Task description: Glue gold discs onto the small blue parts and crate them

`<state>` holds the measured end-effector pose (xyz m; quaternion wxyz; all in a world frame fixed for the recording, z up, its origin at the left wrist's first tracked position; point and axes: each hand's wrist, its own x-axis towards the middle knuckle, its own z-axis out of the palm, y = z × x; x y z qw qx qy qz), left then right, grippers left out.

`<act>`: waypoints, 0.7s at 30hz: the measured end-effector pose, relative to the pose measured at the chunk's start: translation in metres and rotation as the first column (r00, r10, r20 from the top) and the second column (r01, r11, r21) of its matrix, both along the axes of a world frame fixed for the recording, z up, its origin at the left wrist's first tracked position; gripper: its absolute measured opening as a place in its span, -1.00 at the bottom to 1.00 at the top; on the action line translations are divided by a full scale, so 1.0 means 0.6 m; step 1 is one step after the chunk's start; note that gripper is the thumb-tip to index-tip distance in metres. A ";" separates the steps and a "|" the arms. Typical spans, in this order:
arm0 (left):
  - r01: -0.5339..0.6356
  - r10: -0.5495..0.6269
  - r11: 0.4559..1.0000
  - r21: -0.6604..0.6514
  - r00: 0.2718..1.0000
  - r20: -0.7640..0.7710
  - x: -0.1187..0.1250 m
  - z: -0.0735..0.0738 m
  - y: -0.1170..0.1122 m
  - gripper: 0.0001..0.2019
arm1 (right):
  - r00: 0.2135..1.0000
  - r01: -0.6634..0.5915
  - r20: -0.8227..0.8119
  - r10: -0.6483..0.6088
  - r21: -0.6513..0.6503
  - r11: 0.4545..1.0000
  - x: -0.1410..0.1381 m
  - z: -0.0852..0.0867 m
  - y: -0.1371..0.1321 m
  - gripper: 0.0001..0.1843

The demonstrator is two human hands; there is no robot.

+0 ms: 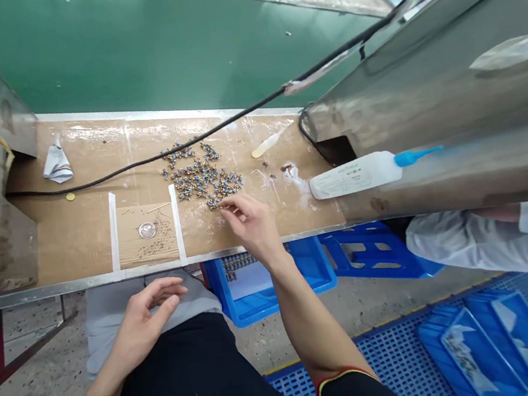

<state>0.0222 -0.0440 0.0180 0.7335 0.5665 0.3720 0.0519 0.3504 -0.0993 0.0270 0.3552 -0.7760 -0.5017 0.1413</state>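
Observation:
My right hand (252, 226) reaches over the bench, thumb and forefinger pinched at the near edge of a loose pile of small brass-coloured and blue metal parts (197, 180). One such part appears to be at the fingertips, though the fingers partly hide it. Over my lap, short of the bench edge, my left hand (150, 315) hangs with fingers loosely bent, thumb apart and nothing in it. On the bench between two white tape strips lies a cardboard patch (127, 243) bearing a small round clear dish (147, 230), thin sticks and dark specks.
A white bottle with a blue nozzle (356, 174) lies at the right. A black cable (136, 167) crosses the bench. Below the edge sits a blue bin (254, 307) holding rows of parts. Metal walls flank the bench. Another person's white sleeve (467, 245) shows at right.

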 end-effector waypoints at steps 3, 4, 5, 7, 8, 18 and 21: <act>-0.170 0.172 0.985 0.035 0.984 -0.042 -0.054 -0.001 0.022 -0.54 | 0.964 -0.119 0.227 0.138 -0.096 0.988 0.009 -0.017 0.042 -0.74; -0.234 0.237 0.971 0.052 0.969 -0.062 -0.074 -0.001 0.029 -0.52 | 0.946 -0.142 0.274 0.175 -0.137 0.980 0.011 -0.022 0.046 -0.71; -0.292 0.298 0.953 0.076 0.951 -0.087 -0.095 -0.001 0.036 -0.50 | 0.930 -0.161 0.303 0.209 -0.176 0.971 0.011 -0.025 0.045 -0.69; -0.381 0.399 0.914 0.138 0.906 -0.144 -0.137 0.004 0.047 -0.46 | 0.912 -0.194 0.315 0.261 -0.228 0.954 0.014 -0.026 0.040 -0.68; -0.421 0.448 0.890 0.175 0.878 -0.170 -0.157 0.009 0.051 -0.45 | 0.907 -0.213 0.311 0.283 -0.242 0.947 0.016 -0.025 0.037 -0.67; -0.708 0.892 0.230 0.668 0.428 0.147 -0.313 0.156 0.110 -0.78 | 0.594 -0.612 0.446 0.670 -0.290 0.735 0.095 -0.029 0.048 -0.61; -0.750 0.849 0.136 0.648 0.425 0.313 -0.346 0.169 0.172 -0.74 | 0.504 -0.729 0.459 0.732 -0.229 0.645 0.143 -0.079 0.064 -0.41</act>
